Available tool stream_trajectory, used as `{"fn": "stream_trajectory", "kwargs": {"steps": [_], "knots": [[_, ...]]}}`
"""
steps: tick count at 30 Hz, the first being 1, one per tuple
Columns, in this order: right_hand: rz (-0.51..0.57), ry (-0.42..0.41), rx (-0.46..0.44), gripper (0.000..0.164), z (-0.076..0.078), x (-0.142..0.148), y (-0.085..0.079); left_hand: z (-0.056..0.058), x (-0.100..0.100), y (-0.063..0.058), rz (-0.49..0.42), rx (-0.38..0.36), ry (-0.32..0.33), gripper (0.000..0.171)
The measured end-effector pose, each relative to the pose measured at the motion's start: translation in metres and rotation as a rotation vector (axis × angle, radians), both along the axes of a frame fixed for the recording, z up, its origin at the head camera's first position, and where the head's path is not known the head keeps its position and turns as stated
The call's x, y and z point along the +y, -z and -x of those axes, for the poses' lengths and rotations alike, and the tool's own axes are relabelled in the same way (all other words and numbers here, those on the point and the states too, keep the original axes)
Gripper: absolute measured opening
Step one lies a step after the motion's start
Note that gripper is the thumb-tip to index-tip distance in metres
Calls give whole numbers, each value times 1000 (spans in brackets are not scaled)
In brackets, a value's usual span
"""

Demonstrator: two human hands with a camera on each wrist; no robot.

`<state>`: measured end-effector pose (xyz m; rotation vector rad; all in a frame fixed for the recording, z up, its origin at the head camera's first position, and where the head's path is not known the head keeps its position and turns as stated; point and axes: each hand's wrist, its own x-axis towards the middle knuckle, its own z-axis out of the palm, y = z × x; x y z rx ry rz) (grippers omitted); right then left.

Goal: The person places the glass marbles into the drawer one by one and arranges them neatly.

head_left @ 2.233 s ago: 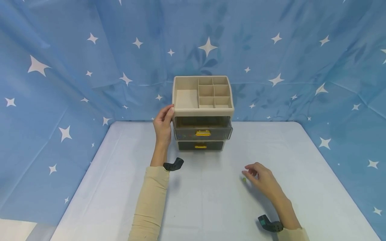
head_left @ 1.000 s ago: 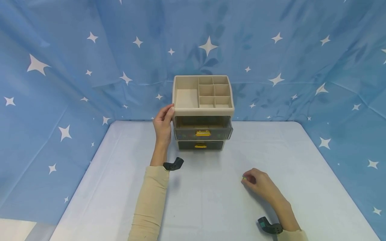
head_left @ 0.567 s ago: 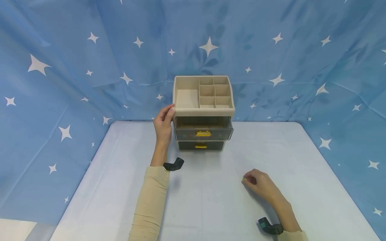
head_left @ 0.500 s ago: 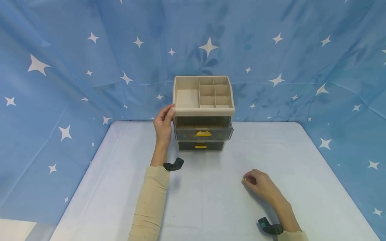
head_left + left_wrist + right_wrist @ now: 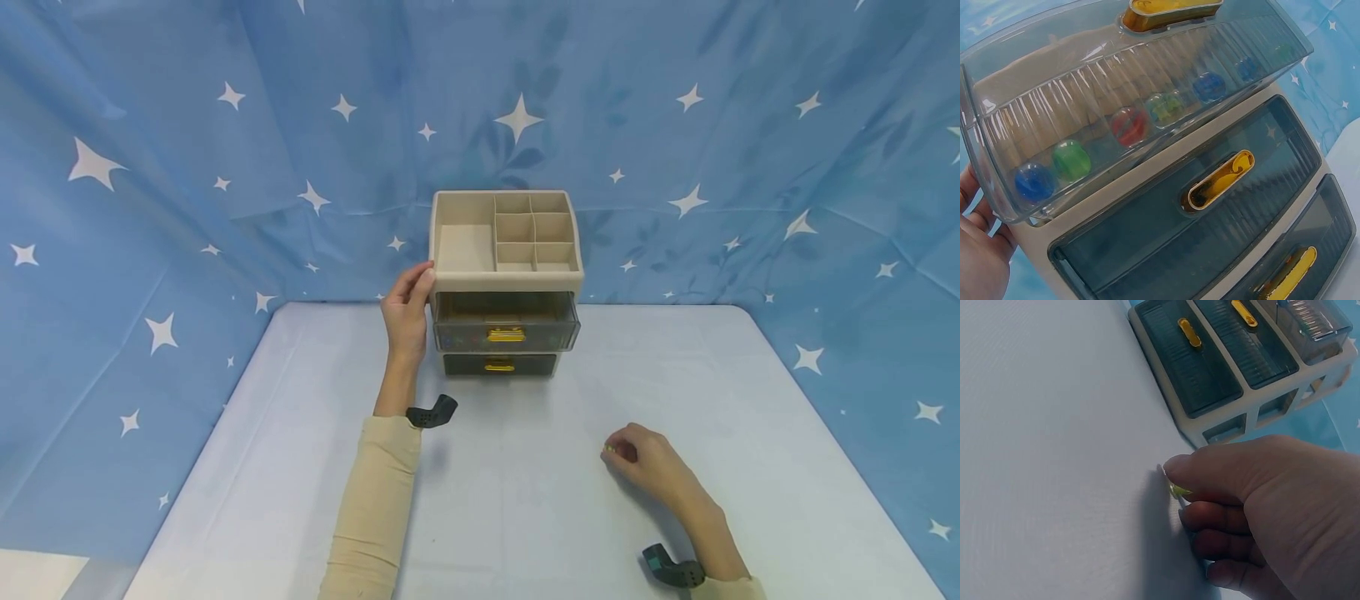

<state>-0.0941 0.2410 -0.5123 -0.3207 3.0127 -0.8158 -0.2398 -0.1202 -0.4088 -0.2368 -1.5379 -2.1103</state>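
A cream drawer organizer [image 5: 507, 282] stands at the back of the table, its top drawer [image 5: 507, 336] pulled out. Several glass marbles, among them a red marble [image 5: 1129, 126] and a green marble [image 5: 1071, 160], lie along that drawer's front in the left wrist view. My left hand [image 5: 406, 312] holds the organizer's left side near the top front corner. Away to the front right, my right hand [image 5: 654, 463] pinches a small yellow-green marble [image 5: 1178, 490] between thumb and fingers, low over the table. Its fingers hide most of that marble.
The organizer's top has open compartments [image 5: 536, 229]. Below the pulled-out drawer, a lower drawer [image 5: 1210, 194] is closed. White cloth covers the table [image 5: 510, 500]. A blue star-patterned curtain [image 5: 300, 125] hangs behind and at both sides.
My right hand has lowered slightly, and its thumb and fingers have come together on the marble. Since about a second ago it has kept still. The left hand has stayed on the organizer.
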Motion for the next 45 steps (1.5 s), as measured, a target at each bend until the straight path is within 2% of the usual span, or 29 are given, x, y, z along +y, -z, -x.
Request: {"fn": "stream_trajectory", "kwargs": {"steps": [12,15,19,21,27,32,37,45], "knots": [[31,-31,63,11,0,-1,-1,-1,-1,-2,-10,-31,11,18],[33,-39,77,11,0,-2,-1,-5,0,-7,-28,-35,25,20],[33,-44,107,11,0,-4,-2,-15,2,-17,-44,-34,36,24],[34,-53,138,11,0,-5,-3,-17,2,-19,-40,-34,34,24],[61,-100,282,10,2,-9,-10,-6,0,-8,-32,-38,24,22],[96,-145,387,12,6,-13,-22,-1,1,-5,-34,-19,15,17],[118,-159,432,14,10,-17,-35,1,1,-3,-29,-10,7,16],[140,-180,489,14,15,-24,-52,-2,-1,-3,-23,-14,27,24]]}}
